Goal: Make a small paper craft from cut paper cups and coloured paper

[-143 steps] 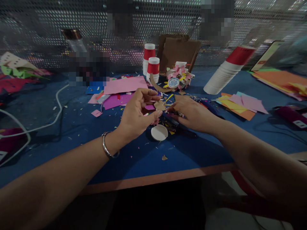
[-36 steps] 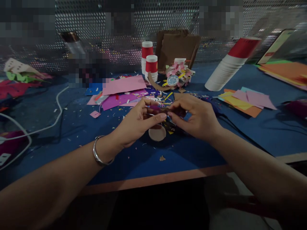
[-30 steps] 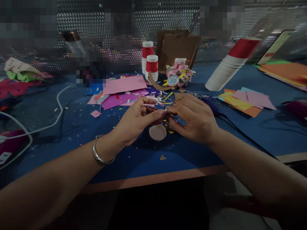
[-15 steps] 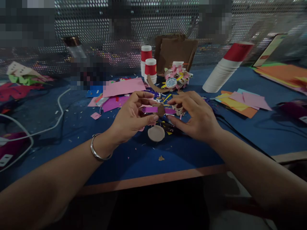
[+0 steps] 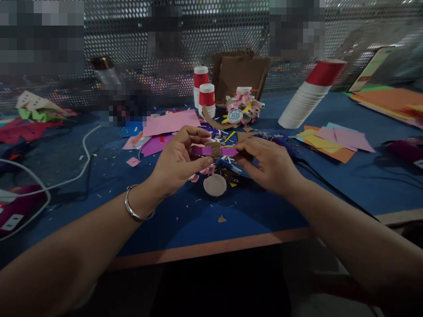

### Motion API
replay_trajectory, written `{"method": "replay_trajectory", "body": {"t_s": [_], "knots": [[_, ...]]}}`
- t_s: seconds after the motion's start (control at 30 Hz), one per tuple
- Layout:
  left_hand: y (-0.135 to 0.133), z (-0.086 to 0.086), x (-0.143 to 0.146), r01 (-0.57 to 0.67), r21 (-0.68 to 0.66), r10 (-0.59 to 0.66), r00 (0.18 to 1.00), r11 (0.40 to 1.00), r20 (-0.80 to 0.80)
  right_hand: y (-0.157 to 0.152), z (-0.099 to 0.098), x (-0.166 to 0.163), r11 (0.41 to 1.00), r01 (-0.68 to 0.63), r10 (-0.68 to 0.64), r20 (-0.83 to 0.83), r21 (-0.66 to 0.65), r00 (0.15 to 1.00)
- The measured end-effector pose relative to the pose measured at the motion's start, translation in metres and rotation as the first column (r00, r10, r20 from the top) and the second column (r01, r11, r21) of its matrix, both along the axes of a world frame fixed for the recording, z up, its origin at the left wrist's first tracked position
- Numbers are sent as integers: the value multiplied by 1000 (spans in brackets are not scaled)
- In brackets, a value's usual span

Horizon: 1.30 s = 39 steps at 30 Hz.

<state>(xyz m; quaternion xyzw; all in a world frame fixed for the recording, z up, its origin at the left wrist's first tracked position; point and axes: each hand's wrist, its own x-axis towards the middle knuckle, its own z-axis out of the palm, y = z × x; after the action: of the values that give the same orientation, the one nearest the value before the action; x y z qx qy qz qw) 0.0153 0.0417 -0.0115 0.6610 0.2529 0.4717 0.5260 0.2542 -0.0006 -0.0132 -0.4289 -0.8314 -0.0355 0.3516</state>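
My left hand [image 5: 178,160] and my right hand [image 5: 269,165] meet over the middle of the blue table [image 5: 363,180]. Between them they pinch a purple paper strip [image 5: 228,151] with a small brown cardboard piece [image 5: 215,149] at its centre. The left fingers grip the strip's left end, the right fingers its right end. A silver bangle [image 5: 134,210] circles my left wrist. Just below the hands a small round disc [image 5: 214,185] lies on the table among paper scraps.
Pink and purple sheets [image 5: 170,123] lie behind the hands, with red-and-white paper cups [image 5: 206,97], a decorated cup craft [image 5: 243,108] and brown cardboard [image 5: 243,75]. A tilted cup stack [image 5: 310,94] and coloured sheets [image 5: 333,141] are on the right. A white cable [image 5: 84,163] runs on the left.
The hands lifted the purple strip with the brown piece off the table and now hold it stretched between them. The view has shifted slightly.
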Motion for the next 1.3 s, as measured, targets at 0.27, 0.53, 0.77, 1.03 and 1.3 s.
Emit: {"method": "replay_trajectory", "body": {"t_s": [0.27,0.53,0.77,1.03,1.3], "knots": [[7,-6,-1,-175,72,173,984,982,37,-6,4,-6,995,1,-9,-80,-100,997],[-10,-7,9,-80,229,89,995,970,-32,-7,6,-11,967,-25,-44,-263,-253,964],[-10,-11,11,-47,183,59,996,982,-60,-7,7,-11,950,-59,-57,-359,-305,931],[-7,-5,3,-12,49,17,994,999,-110,-8,15,-10,927,-78,-87,-412,-367,907],[2,14,-28,13,229,124,809,973,-575,-3,10,-2,922,-56,-150,-485,-384,861]]}}
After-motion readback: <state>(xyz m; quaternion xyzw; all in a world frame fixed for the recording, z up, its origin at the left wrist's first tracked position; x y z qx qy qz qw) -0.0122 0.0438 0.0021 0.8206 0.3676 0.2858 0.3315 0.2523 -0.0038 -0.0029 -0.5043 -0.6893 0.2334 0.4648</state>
